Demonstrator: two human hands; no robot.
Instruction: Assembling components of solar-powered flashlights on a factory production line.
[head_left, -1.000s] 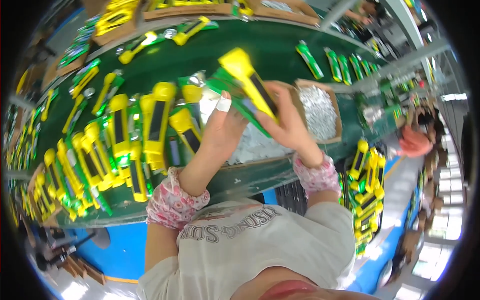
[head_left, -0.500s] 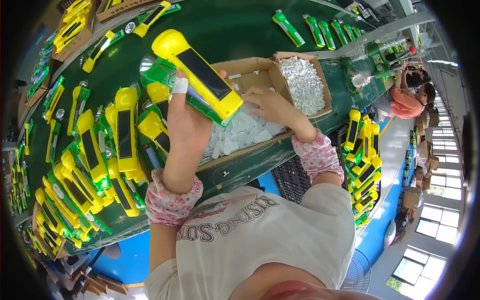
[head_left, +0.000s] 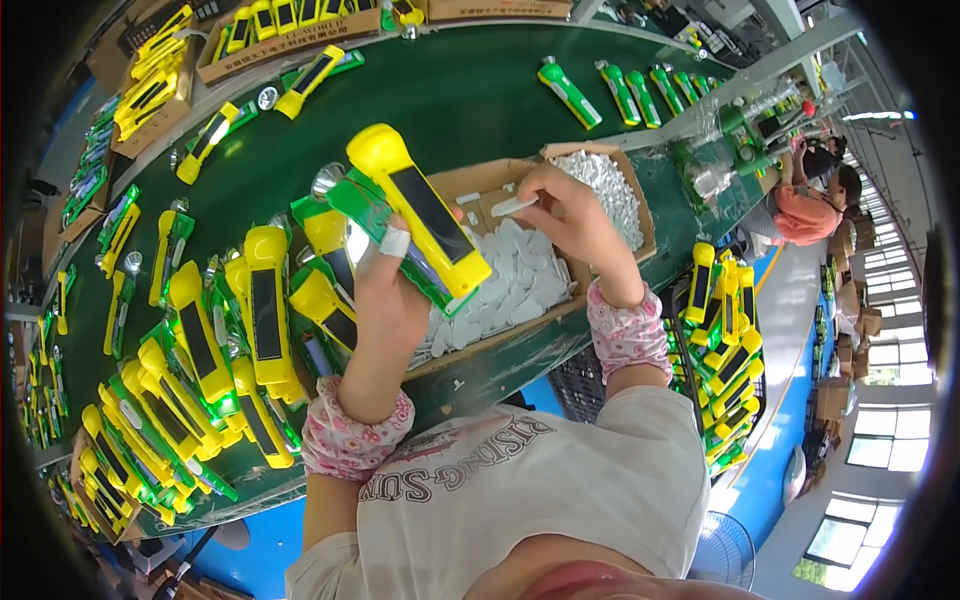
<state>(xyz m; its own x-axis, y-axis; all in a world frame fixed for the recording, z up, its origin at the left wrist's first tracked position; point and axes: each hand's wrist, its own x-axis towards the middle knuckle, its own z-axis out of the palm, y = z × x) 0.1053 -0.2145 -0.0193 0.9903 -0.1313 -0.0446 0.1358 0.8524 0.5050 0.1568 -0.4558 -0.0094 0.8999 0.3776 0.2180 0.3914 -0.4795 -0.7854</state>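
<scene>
Green surface (head_left: 470, 90) spans the workshop view, w/ windows (head_left: 888, 437) far R and blue floor (head_left: 265, 540) below. L hand (head_left: 393, 305) reaches up from the lower edge, wrapped round a yellow-green flashlight (head_left: 425, 210); its thumb, w/ white wrap (head_left: 395, 242), lies along the near side. R hand (head_left: 570, 215) bends in from R, thumb + finger pinched on a small white strip (head_left: 512, 206), just R of the flashlight.

Flashlight's tilted: head up-L, tail low-R. Yellow half faces up w/ long dark panel; green half sits behind, silver reflector at head. It's held above the L part of a carton (head_left: 478, 183) of flat white pcs (head_left: 505, 275). 2nd carton (head_left: 645, 210), w/ small shiny pcs, is just beside, R.

Piled yellow flashlights (head_left: 180, 410) crowd the L side, nr the L forearm. Surface's front edge runs just below the 1st carton, nr the shirt (head_left: 580, 490). Widest green stretch: btwn held flashlight and far row of green flashlights (head_left: 570, 92).
</scene>
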